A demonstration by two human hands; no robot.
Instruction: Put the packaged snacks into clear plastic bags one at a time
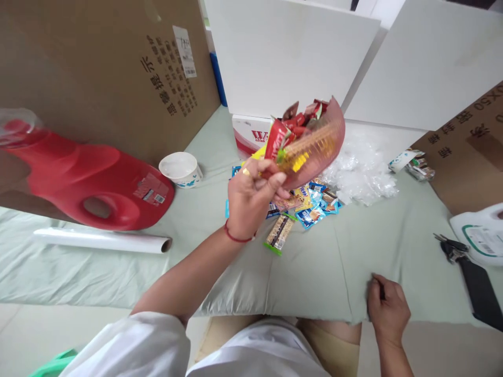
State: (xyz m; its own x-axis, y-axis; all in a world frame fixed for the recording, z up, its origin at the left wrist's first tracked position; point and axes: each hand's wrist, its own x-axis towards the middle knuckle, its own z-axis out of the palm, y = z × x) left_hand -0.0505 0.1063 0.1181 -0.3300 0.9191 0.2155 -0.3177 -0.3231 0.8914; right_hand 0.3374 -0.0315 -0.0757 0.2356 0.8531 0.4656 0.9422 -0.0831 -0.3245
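Observation:
Raised over the middle of the table, my left hand (pixel 255 196) grips the near rim of a translucent pink bowl (pixel 332 139) between thumb and fingers. The bowl is tilted and holds several red-wrapped snacks (pixel 301 123). A red packet (pixel 276 139) sticks up at its rim, close to my fingers. Below it lie blue and yellow snack packets (pixel 310 215) and a cereal bar with green ends (pixel 280 233), partly hidden by my hand and the bowl. My right hand (pixel 388 309) rests on the table's front edge as a loose fist, with nothing visible in it.
A red detergent jug (pixel 94 178), a paper bowl (pixel 181 170) and a white roll (pixel 106 241) occupy the left. Clear plastic wrappers (pixel 359 173) lie behind the packets. At right are a tipped paper cup (pixel 404 159), black-handled tool (pixel 479 285) and white jug (pixel 481 235). Cardboard and white panels stand behind.

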